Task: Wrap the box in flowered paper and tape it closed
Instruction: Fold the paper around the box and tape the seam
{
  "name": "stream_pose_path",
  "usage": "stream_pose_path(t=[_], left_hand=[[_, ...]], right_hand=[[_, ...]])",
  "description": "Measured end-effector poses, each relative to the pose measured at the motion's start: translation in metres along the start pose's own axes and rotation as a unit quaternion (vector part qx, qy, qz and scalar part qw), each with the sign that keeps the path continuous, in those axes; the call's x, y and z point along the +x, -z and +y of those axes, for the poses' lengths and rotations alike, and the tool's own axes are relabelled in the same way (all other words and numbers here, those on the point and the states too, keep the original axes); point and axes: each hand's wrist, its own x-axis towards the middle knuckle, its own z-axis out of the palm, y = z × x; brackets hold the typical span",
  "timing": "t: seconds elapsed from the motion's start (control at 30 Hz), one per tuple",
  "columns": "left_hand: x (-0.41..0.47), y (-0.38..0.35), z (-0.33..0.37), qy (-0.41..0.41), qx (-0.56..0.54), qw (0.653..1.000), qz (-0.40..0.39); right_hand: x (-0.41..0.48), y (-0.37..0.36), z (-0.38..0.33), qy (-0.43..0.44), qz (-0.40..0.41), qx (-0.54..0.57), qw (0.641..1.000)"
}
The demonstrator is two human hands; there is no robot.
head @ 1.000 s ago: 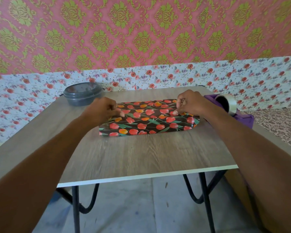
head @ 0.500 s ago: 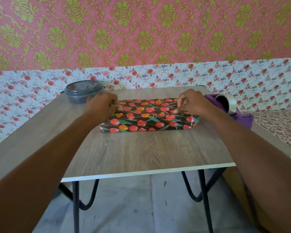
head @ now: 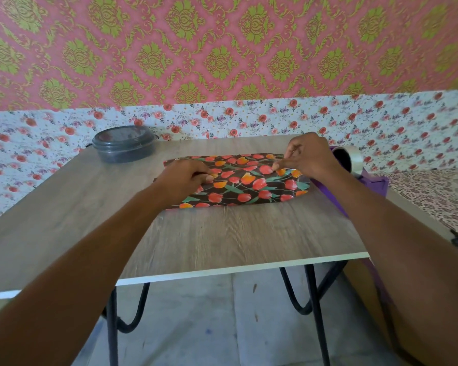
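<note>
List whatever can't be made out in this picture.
Head view only.
Box: entirely under the flowered paper.
Tape dispenser: mostly behind the right hand and forearm.
Container: dark lid hides any contents.
Left hand: its back hides whether fingers pinch or press the paper.

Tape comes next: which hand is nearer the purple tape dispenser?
Right. The right hand is just beside the tape dispenser; the left hand is across the flowered paper.
</note>
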Motion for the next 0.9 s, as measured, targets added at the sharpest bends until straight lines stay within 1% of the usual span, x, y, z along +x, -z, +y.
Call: stream_pose_path(t=[0.07, 0.17, 0.2, 0.3, 0.4, 0.53, 0.63, 0.73, 0.83, 0.9], left_hand=[[0.0, 0.0, 0.002, 0.015, -0.006, 1.0, 0.003], [0.004, -0.001, 0.004, 0.04, -0.001, 0.999, 0.009], [0.005, -0.001, 0.004, 0.048, 0.004, 0.999, 0.011], [0.009, -0.003, 0.006, 0.058, 0.025, 0.998, 0.025], [0.012, -0.004, 0.009, 0.062, 0.06, 0.996, 0.031], [0.016, -0.003, 0.016, 0.054, 0.124, 0.991, 0.02], [0.02, -0.002, 0.02, 0.051, 0.141, 0.989, 0.001], [0.023, 0.0, 0.016, 0.047, 0.099, 0.994, -0.024], [0.026, 0.003, 0.013, 0.053, 0.066, 0.992, -0.089], [0.029, 0.005, 0.013, 0.059, 0.1, 0.987, -0.113]], right_hand=[[-0.001, 0.003, 0.0, 0.002, 0.031, 0.01, 0.999], [-0.006, 0.007, 0.003, -0.008, 0.099, 0.035, 0.994], [-0.01, 0.006, 0.002, -0.003, 0.107, 0.032, 0.994], [-0.025, -0.003, 0.006, -0.013, 0.083, 0.018, 0.996], [-0.041, -0.014, 0.024, -0.068, 0.051, 0.101, 0.991], [-0.047, -0.016, 0.031, -0.107, 0.064, 0.177, 0.976], [-0.044, -0.014, 0.025, -0.145, 0.068, 0.232, 0.96], [-0.041, -0.013, 0.029, -0.177, 0.069, 0.258, 0.947], [-0.043, -0.017, 0.036, -0.164, 0.078, 0.299, 0.937], [-0.042, -0.02, 0.036, -0.16, 0.098, 0.282, 0.941]])
